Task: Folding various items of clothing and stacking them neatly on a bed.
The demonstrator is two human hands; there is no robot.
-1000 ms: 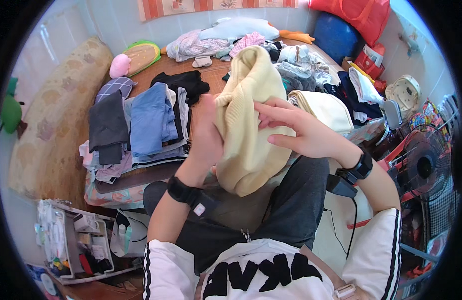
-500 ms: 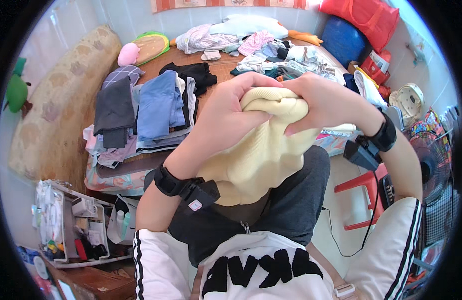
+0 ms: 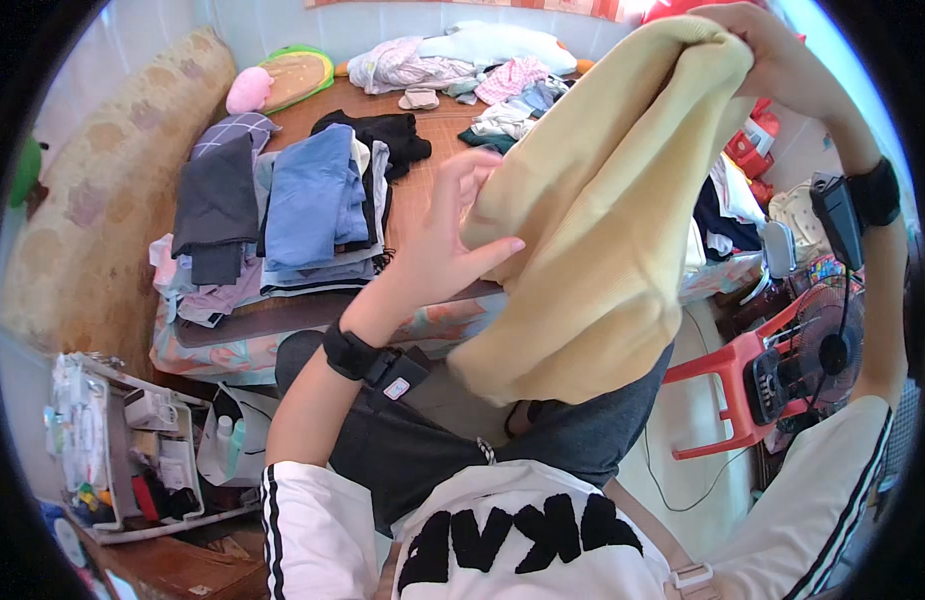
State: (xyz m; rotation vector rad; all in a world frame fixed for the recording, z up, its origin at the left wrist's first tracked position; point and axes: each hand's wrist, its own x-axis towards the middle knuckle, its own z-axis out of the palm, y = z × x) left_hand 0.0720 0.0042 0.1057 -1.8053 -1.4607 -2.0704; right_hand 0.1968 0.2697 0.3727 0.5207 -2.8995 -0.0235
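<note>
In front of the bed (image 3: pixel 438 130), my raised right hand (image 3: pixel 788 65) grips the top of a hanging yellow garment (image 3: pixel 603 240), my lower left hand (image 3: pixel 443 235) spreading thumb from fingers at the garment's edge.

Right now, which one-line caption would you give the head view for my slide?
Right hand holds up a yellow garment, left hand open at its edge, folded clothes at left.

Pale yellow knit garment (image 3: pixel 603 230) hung loose from the right hand (image 3: pixel 788 65), bunched at the top. Body slanted down-left in long soft creases, lower edge over the lap (image 3: pixel 603 435), bottom-left corner blurred.
</note>
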